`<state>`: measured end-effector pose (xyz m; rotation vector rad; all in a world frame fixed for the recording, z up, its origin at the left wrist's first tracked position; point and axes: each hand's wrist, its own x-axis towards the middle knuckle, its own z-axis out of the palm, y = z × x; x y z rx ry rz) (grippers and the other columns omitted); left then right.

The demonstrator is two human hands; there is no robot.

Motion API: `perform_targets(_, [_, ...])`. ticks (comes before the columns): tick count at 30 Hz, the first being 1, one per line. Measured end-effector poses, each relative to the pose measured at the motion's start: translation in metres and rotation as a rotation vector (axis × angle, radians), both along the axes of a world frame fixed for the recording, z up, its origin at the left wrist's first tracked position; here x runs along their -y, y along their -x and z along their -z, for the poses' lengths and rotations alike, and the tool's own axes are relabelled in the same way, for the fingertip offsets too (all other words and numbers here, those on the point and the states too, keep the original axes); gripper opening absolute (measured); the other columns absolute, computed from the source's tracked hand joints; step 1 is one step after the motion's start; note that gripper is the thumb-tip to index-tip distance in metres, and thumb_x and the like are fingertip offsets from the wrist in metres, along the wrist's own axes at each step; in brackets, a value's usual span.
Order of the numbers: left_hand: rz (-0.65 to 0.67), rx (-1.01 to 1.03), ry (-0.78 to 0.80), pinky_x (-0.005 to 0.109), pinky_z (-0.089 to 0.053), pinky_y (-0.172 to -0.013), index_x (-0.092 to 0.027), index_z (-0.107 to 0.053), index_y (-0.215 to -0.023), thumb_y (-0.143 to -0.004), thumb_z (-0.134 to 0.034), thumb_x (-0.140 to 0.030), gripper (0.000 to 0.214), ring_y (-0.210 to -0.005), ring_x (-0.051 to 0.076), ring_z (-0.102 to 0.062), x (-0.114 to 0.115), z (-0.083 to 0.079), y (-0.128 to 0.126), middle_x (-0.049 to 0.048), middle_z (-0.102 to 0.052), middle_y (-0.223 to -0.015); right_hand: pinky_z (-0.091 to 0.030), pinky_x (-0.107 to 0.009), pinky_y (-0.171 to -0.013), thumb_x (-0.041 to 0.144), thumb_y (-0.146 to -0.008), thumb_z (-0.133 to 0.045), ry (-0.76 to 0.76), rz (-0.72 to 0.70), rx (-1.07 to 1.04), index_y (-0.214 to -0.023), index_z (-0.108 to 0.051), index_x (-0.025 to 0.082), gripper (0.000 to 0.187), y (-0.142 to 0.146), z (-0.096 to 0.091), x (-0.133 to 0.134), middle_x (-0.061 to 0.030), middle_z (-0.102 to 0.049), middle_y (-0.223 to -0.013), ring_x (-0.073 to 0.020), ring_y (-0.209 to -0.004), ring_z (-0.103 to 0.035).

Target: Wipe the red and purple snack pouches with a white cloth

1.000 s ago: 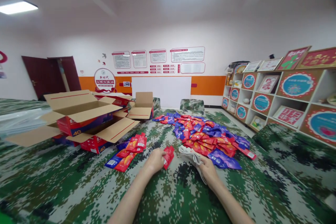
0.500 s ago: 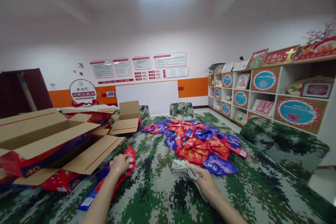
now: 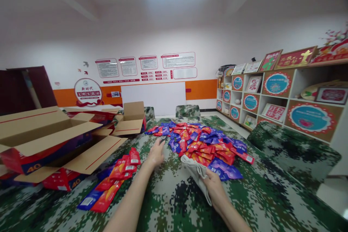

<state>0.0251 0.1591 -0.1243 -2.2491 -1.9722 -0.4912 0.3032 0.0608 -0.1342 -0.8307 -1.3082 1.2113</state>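
Observation:
My left hand (image 3: pixel 157 153) is over the table just left of a heap of red and blue sachets (image 3: pixel 202 140). Its fingers reach forward, somewhat blurred, and no sachet shows in them. A folded whitish cloth (image 3: pixel 196 174) is gripped in my right hand (image 3: pixel 213 185), at the near edge of the heap beside a large blue sachet (image 3: pixel 227 169). Left of my left forearm, a row of overlapping red and blue sachets (image 3: pixel 116 174) lies on the table.
Open cardboard boxes (image 3: pixel 57 136) crowd the left side, their flaps spread over the table. A smaller open box (image 3: pixel 133 117) stands behind them. The table has a camouflage cloth (image 3: pixel 168 199). Camouflage-covered chairs (image 3: pixel 293 146) stand right and behind, near a display shelf (image 3: pixel 276 96).
My left hand has left the row of sachets and moved right and forward, close to the heap. My right hand keeps the cloth in nearly the same place.

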Motion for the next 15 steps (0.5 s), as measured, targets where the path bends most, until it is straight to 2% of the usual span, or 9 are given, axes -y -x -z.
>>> perform_targets(2, [0.089, 0.019, 0.042, 0.028, -0.024, -0.107, -0.019, -0.029, -0.14, -0.068, -0.052, -0.011, 0.076, -0.134, 0.021, -0.023, -0.03, 0.002, -0.025, 0.0085, -0.02, -0.146, -0.042, -0.043, -0.097, 0.048, -0.075, -0.062, 0.019, 0.002, -0.024, -0.105, -0.069, 0.019, 0.042, -0.002, -0.002, 0.0, -0.0091, -0.07, -0.103, -0.028, -0.104, -0.06])
perform_targets(4, [0.143, 0.02, 0.079, 0.027, -0.025, -0.108, -0.018, -0.034, -0.138, -0.065, -0.055, -0.011, 0.076, -0.133, 0.022, -0.026, -0.057, 0.004, -0.04, 0.009, -0.024, -0.145, -0.041, -0.042, -0.097, 0.05, -0.074, -0.062, 0.008, 0.003, -0.011, -0.103, -0.07, 0.017, 0.044, -0.004, -0.006, -0.002, -0.0099, -0.07, -0.102, -0.0278, -0.103, -0.06])
perform_targets(8, [0.234, -0.131, 0.158, 0.035, -0.031, -0.104, -0.026, -0.054, -0.121, -0.063, -0.061, -0.016, 0.059, -0.131, 0.027, -0.031, -0.096, 0.003, -0.047, 0.0063, -0.035, -0.139, -0.04, -0.042, -0.098, 0.052, -0.072, -0.063, -0.064, -0.03, 0.035, -0.1, -0.072, 0.018, 0.045, -0.006, -0.012, -0.012, -0.0103, -0.07, -0.103, -0.0298, -0.105, -0.059])
perform_targets(11, [0.245, -0.245, 0.164, 0.039, -0.037, -0.097, -0.027, -0.061, -0.105, -0.066, -0.059, -0.018, 0.039, -0.123, 0.028, -0.041, -0.108, 0.001, -0.042, 0.0059, -0.047, -0.125, -0.041, -0.043, -0.097, 0.051, -0.07, -0.065, -0.051, -0.062, 0.046, -0.098, -0.072, 0.018, 0.044, -0.006, -0.014, -0.018, -0.01, -0.07, -0.101, -0.0313, -0.107, -0.057])
perform_targets(15, [0.264, -0.294, 0.16, 0.041, -0.035, -0.096, -0.025, -0.063, -0.094, -0.067, -0.059, -0.016, 0.028, -0.115, 0.027, -0.046, -0.101, -0.013, -0.032, 0.0065, -0.052, -0.114, -0.043, -0.042, -0.095, 0.047, -0.072, -0.065, 0.043, -0.056, -0.079, -0.101, -0.071, 0.017, 0.042, -0.003, -0.016, -0.016, -0.0094, -0.071, -0.101, -0.0302, -0.105, -0.059])
